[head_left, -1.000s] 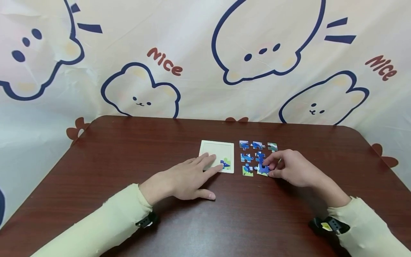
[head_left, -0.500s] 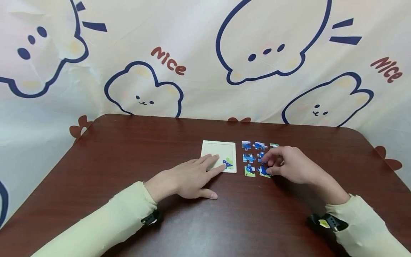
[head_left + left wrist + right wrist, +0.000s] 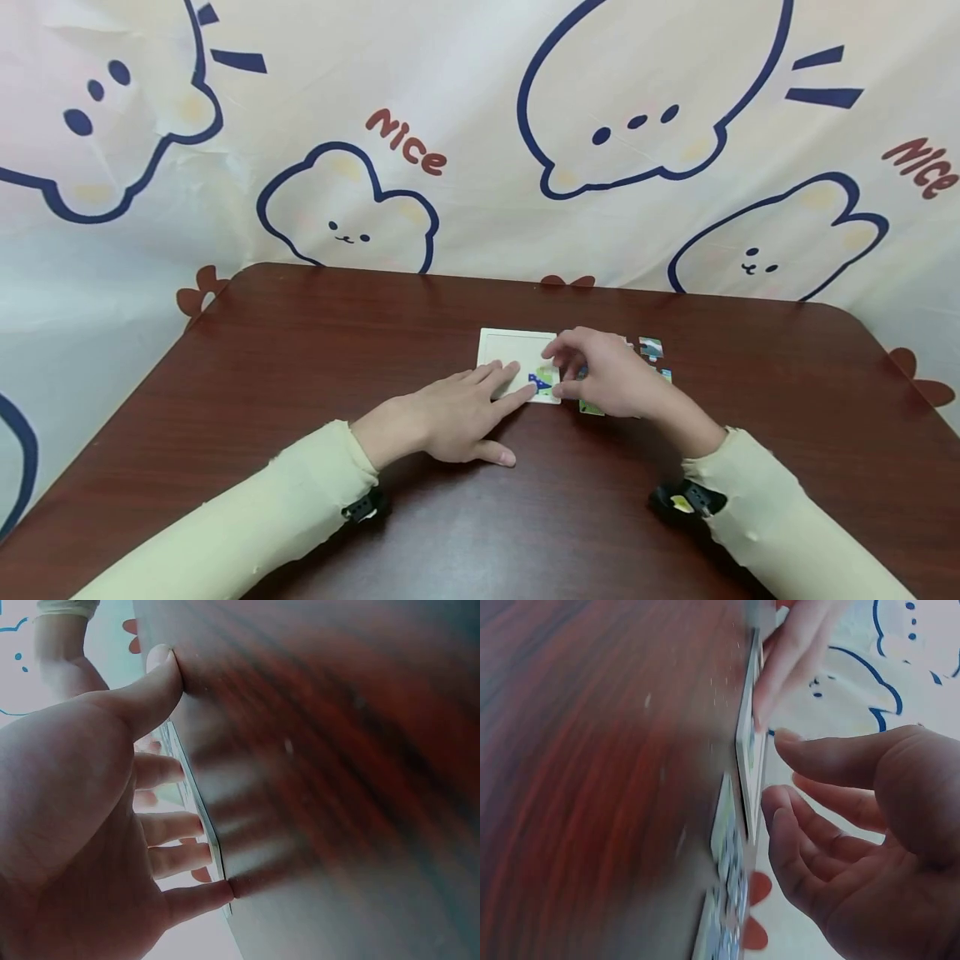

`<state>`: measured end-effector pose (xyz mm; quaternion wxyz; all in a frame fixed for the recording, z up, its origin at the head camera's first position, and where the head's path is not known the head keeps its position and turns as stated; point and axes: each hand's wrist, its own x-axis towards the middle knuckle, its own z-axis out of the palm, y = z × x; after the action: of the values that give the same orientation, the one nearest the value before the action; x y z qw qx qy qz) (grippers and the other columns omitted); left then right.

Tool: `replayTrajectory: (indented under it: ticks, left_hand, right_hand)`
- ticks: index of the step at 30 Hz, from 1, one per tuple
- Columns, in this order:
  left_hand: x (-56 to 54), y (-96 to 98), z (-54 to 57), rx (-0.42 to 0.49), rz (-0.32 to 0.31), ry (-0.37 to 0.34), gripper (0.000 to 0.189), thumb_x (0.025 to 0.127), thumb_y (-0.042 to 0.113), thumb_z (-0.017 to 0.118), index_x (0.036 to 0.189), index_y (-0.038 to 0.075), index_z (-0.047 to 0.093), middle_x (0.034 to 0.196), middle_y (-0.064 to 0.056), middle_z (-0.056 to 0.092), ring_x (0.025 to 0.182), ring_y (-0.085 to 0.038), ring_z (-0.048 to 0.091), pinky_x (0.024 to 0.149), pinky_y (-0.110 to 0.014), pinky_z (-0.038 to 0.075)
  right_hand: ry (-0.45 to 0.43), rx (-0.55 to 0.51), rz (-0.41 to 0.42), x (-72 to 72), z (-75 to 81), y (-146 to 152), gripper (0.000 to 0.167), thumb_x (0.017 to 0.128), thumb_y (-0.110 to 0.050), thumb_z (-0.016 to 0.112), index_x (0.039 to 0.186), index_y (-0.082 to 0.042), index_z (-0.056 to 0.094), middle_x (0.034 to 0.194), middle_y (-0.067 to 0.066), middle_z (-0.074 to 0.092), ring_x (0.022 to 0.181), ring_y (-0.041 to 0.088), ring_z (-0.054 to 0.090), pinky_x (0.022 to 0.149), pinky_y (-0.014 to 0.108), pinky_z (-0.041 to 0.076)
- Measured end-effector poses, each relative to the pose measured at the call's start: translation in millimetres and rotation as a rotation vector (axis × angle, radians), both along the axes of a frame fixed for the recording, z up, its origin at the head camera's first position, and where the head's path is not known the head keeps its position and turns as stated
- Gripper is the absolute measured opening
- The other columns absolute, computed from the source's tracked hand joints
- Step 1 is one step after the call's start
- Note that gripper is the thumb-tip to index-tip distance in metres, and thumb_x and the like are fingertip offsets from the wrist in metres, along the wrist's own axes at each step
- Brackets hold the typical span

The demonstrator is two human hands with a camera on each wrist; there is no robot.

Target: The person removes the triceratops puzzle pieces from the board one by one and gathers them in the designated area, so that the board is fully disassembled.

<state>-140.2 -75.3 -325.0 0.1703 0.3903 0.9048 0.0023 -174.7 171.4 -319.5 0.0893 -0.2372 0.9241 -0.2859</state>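
Note:
In the head view my left hand (image 3: 461, 417) lies flat across the lower left of a white puzzle tray (image 3: 517, 337), fingers spread and touching it. A blue-and-green jigsaw piece (image 3: 542, 381) sits in the tray's lower right corner, beside the left fingertips. My right hand (image 3: 607, 375) hovers at the tray's right edge, its fingers loosely bent. In the right wrist view a gap shows between the right thumb (image 3: 817, 759) and fingers, with no piece visible there. Loose jigsaw pieces (image 3: 651, 347) lie right of the tray, most of them hidden under the right hand.
The brown wooden table (image 3: 337, 333) extends around the tray on all sides. Behind its far edge hangs a pale curtain (image 3: 480, 225) with cartoon outlines. A dark band (image 3: 366, 505) circles the left sleeve, another band (image 3: 690, 500) the right.
My right hand has moved left from the loose pieces to the tray's right edge. My left hand stays on the tray. The head view has shifted slightly.

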Motion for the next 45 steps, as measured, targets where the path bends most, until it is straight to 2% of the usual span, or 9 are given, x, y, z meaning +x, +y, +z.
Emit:
replayTrajectory:
  ticks: [6,17,23,27,36,41,45]
  left_hand:
    - [-0.9,0.9,0.3,-0.009,-0.004,0.003,0.085,0.104,0.062,0.054,0.171,0.02,0.024,0.18,-0.013,0.014,0.166,-0.037,0.017,0.133,-0.05,0.027]
    - [-1.3,0.6,2.0,-0.027,0.015,-0.002,0.085,0.104,0.064,0.054,0.171,0.021,0.023,0.18,-0.012,0.012,0.167,-0.035,0.016,0.133,-0.049,0.027]
    - [-1.4,0.7,1.4,-0.026,0.01,0.0,0.085,0.104,0.063,0.054,0.171,0.021,0.023,0.18,-0.012,0.012,0.167,-0.036,0.017,0.132,-0.049,0.028]
    - [-1.6,1.5,2.4,-0.024,0.006,0.0,0.086,0.104,0.064,0.054,0.171,0.02,0.023,0.18,-0.013,0.012,0.167,-0.037,0.017,0.132,-0.05,0.027]
    - [-0.7,1.5,1.9,-0.026,0.002,0.011,0.086,0.104,0.064,0.055,0.171,0.02,0.024,0.18,-0.014,0.014,0.166,-0.037,0.019,0.133,-0.05,0.027]
    - [-0.8,2.0,1.0,-0.017,0.006,0.0,0.086,0.104,0.063,0.055,0.171,0.02,0.023,0.18,-0.014,0.014,0.166,-0.037,0.018,0.132,-0.05,0.027]
    - [-0.7,2.1,0.9,-0.01,0.004,-0.002,0.086,0.104,0.063,0.055,0.171,0.02,0.023,0.18,-0.014,0.015,0.166,-0.038,0.019,0.133,-0.05,0.026]
  right_hand:
    - [-0.055,0.074,-0.003,-4.9,-0.6,-16.2,0.04,0.088,-0.008,0.086,0.125,-0.005,0.072,0.11,0.009,0.07,0.098,0.021,0.066,0.088,0.04,0.06]
    - [-0.135,0.143,-0.035,-11.2,4.1,-27.0,0.033,0.088,-0.007,0.086,0.118,-0.01,0.073,0.113,0.009,0.069,0.102,0.024,0.063,0.098,0.045,0.058]
    - [-0.144,0.153,-0.033,-12.9,4.4,-28.5,0.024,0.088,-0.005,0.085,0.108,-0.012,0.074,0.11,0.009,0.069,0.1,0.024,0.063,0.096,0.045,0.057]
    - [-0.15,0.158,-0.03,-13.9,4.8,-30.7,0.024,0.087,-0.002,0.085,0.106,-0.011,0.073,0.106,0.008,0.071,0.097,0.024,0.063,0.093,0.044,0.056]
    - [-0.136,0.197,-0.01,-15.8,4.6,-35.6,0.024,0.085,0.0,0.084,0.103,-0.008,0.07,0.098,0.009,0.067,0.088,0.024,0.06,0.08,0.036,0.053]
    - [-0.147,0.176,-0.034,-14.9,3.9,-35.1,0.026,0.084,0.002,0.084,0.102,-0.009,0.069,0.103,0.012,0.068,0.093,0.025,0.061,0.082,0.037,0.055]
    - [-0.159,0.137,-0.06,-13.2,3.5,-33.6,0.029,0.083,0.002,0.085,0.102,-0.011,0.069,0.103,0.012,0.067,0.092,0.027,0.061,0.078,0.036,0.054]
